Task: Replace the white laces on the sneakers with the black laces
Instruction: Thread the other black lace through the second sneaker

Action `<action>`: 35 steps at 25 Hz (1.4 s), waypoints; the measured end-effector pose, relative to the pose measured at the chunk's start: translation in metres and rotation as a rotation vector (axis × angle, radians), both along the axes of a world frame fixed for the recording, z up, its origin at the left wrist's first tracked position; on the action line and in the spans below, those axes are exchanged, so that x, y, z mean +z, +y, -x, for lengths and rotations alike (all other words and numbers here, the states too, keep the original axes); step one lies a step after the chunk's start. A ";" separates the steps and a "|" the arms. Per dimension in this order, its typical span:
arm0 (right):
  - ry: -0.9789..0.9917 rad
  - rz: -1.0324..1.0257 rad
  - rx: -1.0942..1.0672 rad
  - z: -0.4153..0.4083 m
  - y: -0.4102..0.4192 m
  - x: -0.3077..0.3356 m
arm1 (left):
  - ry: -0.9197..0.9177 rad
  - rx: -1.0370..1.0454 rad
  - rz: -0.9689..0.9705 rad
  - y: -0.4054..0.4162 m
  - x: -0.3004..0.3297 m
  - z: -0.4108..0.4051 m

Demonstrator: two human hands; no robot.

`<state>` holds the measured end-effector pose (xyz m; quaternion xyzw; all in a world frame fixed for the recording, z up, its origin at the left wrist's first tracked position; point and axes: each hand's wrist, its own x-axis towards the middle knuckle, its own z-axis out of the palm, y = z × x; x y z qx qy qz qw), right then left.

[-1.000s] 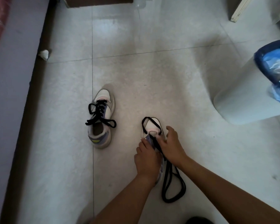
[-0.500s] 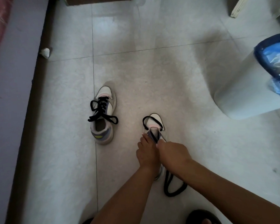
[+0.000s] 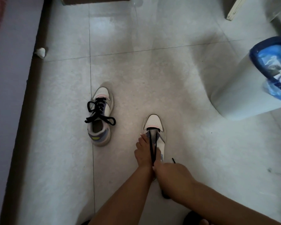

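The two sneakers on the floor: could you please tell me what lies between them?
In the head view, only bare tile floor lies between the laced sneaker and the sneaker being laced; they stand apart.
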<state>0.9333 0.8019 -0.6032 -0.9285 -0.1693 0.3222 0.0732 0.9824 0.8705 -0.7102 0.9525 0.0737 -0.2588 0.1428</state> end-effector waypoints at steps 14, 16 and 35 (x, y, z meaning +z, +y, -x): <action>-0.320 -0.202 -0.203 -0.109 -0.037 -0.101 | -0.154 -0.053 0.451 0.050 0.021 -0.064; -0.397 -0.194 -0.085 -0.101 -0.040 -0.095 | -0.154 -0.186 0.470 0.040 0.015 -0.061; 0.042 -0.665 -0.653 -0.105 -0.053 -0.102 | -0.067 -0.204 0.432 0.033 0.014 -0.075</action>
